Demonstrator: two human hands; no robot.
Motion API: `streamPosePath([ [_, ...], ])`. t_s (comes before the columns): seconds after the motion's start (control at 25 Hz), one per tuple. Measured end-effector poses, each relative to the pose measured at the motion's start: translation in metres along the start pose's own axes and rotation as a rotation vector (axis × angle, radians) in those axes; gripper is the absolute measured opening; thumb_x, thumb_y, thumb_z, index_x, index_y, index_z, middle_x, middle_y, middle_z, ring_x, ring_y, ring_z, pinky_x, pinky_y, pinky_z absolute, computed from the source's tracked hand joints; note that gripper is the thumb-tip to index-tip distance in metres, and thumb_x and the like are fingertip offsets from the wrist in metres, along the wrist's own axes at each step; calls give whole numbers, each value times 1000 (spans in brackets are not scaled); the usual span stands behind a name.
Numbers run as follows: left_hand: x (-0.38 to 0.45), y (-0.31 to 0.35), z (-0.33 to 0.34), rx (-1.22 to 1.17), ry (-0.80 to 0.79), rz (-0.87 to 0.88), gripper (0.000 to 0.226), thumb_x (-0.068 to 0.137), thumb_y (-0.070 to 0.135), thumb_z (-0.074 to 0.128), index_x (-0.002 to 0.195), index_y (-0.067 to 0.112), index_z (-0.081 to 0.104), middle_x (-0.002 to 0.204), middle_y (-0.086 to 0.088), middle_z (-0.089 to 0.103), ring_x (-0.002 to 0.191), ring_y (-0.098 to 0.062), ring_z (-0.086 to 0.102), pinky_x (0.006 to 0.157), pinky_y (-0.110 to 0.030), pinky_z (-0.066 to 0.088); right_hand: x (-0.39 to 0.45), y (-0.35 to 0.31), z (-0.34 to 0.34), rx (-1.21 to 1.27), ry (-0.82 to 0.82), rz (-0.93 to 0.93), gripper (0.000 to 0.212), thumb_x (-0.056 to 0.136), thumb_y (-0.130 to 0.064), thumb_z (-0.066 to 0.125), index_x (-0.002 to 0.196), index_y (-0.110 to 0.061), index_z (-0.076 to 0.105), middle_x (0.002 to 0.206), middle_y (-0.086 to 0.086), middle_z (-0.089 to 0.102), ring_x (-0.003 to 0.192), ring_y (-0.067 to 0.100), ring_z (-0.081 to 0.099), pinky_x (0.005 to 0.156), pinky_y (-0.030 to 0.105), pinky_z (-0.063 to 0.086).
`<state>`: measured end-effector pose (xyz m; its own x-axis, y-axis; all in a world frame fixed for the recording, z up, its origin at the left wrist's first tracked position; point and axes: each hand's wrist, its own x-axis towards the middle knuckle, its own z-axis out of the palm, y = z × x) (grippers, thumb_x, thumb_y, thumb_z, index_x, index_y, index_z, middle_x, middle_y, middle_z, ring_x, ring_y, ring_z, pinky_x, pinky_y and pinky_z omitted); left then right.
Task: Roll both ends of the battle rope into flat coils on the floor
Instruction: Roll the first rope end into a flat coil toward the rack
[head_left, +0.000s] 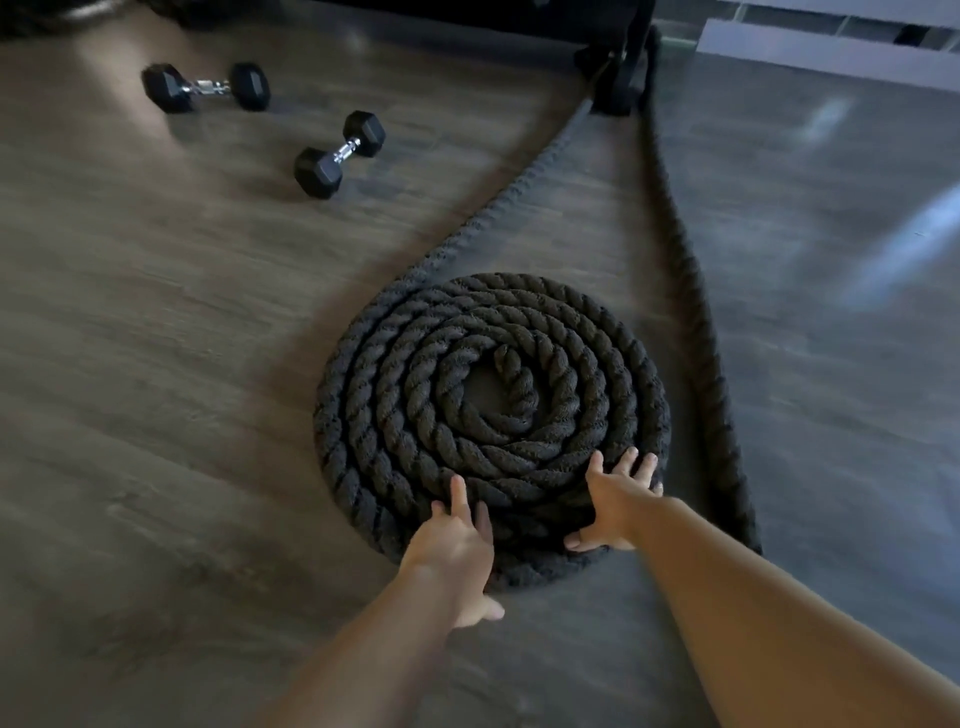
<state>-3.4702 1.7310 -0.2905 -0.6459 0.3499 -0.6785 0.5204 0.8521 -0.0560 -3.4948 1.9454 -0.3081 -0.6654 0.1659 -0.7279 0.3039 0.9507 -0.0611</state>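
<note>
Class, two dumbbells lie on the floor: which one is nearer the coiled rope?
The smaller-looking dumbbell, lying diagonally beside the straight rope run, is nearer the coil. The other dumbbell lies farther away.

You see: battle rope (491, 415) — black, twisted strands; dumbbells (340, 154) — black heads, chrome handles; floor (156, 364) — brown wood grain.

Wood-look plank floor (182, 338) is stretching out everywhere, and pale light is glinting off it to the right of the black rack base (618, 78). Two dumbbells (340, 154) are lying well left of that base. A white wall panel (831, 47) is running off to its right.
</note>
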Motion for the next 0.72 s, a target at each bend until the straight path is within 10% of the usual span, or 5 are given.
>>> streamPosePath([
  [0.32, 16, -27, -51, -21, -62, 48, 98, 96, 30, 66, 159, 13, -6, 165, -13, -17, 152, -32, -5, 121, -51, 15, 39, 26, -55, -133, -73, -94, 132, 76, -57, 76, 152, -12, -23, 153, 30, -29, 137, 55, -26, 117, 62, 3],
  [0.72, 71, -79, -39, 198, -42, -122, 113, 90, 78, 32, 152, -2, -17, 158, -32, -16, 145, -56, 1, 116, -65, 0, 60, 19, -87, 167, 23, 14, 99, 91, -20, 58, 155, -18, -19, 156, 19, -31, 143, 44, -24, 119, 52, 4],
])
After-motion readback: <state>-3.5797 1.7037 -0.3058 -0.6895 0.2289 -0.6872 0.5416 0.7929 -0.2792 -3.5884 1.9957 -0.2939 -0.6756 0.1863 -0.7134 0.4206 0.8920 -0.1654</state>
